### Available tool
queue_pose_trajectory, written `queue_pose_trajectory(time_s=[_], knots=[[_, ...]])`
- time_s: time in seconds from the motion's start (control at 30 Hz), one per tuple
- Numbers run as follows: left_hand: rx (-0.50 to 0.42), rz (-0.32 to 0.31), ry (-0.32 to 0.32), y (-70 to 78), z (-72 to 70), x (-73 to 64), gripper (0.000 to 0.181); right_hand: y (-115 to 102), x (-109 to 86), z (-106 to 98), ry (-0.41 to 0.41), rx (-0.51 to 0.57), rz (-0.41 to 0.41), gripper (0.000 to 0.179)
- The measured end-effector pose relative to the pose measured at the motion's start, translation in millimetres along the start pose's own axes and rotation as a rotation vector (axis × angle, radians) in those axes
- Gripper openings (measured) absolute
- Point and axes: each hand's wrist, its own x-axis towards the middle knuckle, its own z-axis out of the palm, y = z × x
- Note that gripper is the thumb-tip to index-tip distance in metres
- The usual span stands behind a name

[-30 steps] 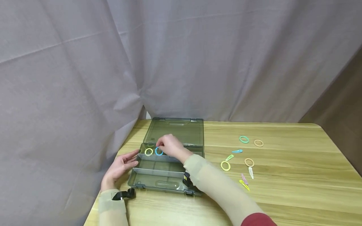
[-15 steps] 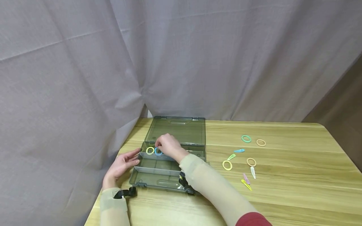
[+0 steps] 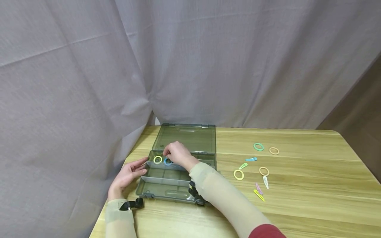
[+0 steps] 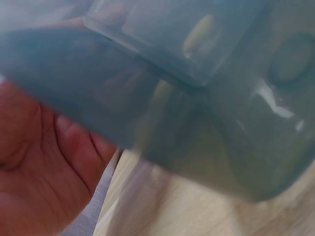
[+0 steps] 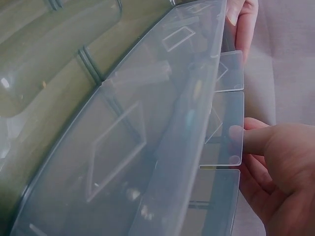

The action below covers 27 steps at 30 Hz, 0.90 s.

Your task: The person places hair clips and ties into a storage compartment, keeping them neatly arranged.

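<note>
A translucent dark-green divided storage box lies with its lid folded back. My left hand rests against its left wall, fingers and thumb extended; the left wrist view shows the palm beside the wall. My right hand is over the rear compartment, its fingertips just above a blue hair tie. A yellow hair tie lies to the left in that same compartment. In the right wrist view, the right hand has bent fingers behind clear dividers, with thumb and fingertip apart. No tie shows between them.
To the box's right lie a green hair tie, two peach ties, a yellow tie and several snap hair clips. Grey curtain hangs behind and left of the wooden table.
The blue hair tie, upright at my right fingertips a second ago, now sits lower in the rear compartment. My right hand has barely moved, and the left keeps its place on the box.
</note>
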Motion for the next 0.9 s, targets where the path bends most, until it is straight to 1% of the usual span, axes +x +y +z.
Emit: queue_pose_trajectory(time_s=[0.1,0.27,0.47,0.6,0.7,0.77,0.9], knots=[[0.003,0.004,-0.002,0.4,0.4,0.0,0.063,1,0.2,1,-0.003,0.0,0.007,0.017],[0.013,0.031,-0.01,-0.2,-0.1,0.6,0.063,1,0.1,0,-0.004,0.009,0.009,0.016],[-0.01,0.023,-0.011,-2.7,-0.5,0.8,0.064,6,-5.4,-7,-0.027,0.087,-0.023,0.013],[-0.002,0.031,-0.009,-3.1,-1.8,-0.4,0.064,18,-12.9,-19,-0.04,0.134,-0.053,0.014],[0.004,0.041,-0.008,-2.2,-3.5,-1.5,0.063,29,-21.6,-33,-0.053,0.161,-0.062,0.016],[0.009,0.046,-0.009,-2.2,-5.2,-1.8,0.063,38,-29.7,-43,-0.061,0.179,-0.056,0.017],[0.009,0.049,-0.007,-1.8,-7.7,-1.8,0.062,60,-52.5,-62,-0.035,0.223,-0.033,0.019]])
